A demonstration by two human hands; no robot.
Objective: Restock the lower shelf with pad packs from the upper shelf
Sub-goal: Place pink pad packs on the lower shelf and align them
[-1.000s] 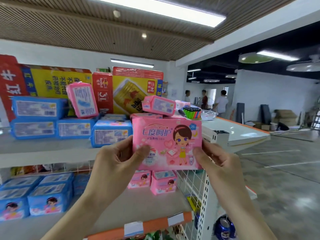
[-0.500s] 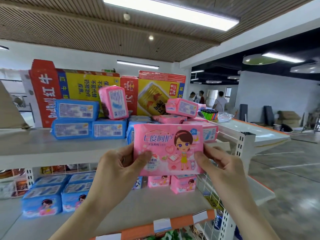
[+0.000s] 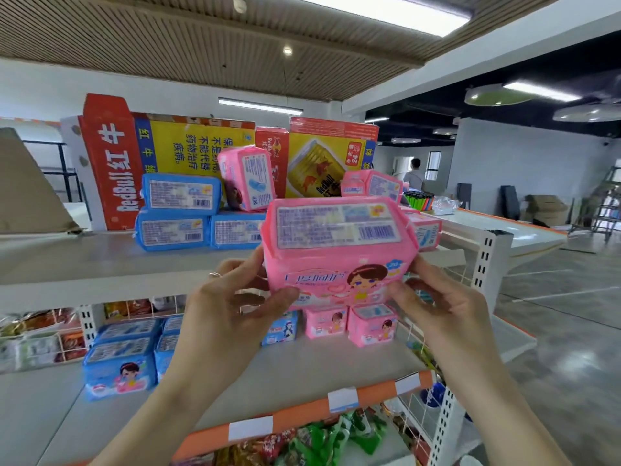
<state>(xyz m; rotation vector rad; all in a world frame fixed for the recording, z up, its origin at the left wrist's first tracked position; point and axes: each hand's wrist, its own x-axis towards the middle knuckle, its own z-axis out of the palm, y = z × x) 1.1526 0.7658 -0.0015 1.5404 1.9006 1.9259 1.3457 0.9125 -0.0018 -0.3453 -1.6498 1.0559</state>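
Observation:
A pink pad pack (image 3: 337,250) with a cartoon girl on its front is held in front of the shelves, tilted so its barcoded top faces me. My left hand (image 3: 232,297) grips its left side and my right hand (image 3: 433,301) grips its right side. The upper shelf (image 3: 84,264) carries blue pad packs (image 3: 178,213) and more pink packs (image 3: 247,178). On the lower shelf (image 3: 302,368) two pink packs (image 3: 351,322) stand at the back right and blue packs (image 3: 121,358) sit at the left.
Red Bull cartons (image 3: 201,153) stand behind the packs on the upper shelf. Snack bags (image 3: 319,435) fill the shelf below. A white perforated upright (image 3: 487,260) marks the shelf's right end, with open floor beyond. A person (image 3: 415,173) stands far back.
Both hands have tipped the pink pack forward, so its barcoded top now shows where the front faced me before. The view has shifted left and closer.

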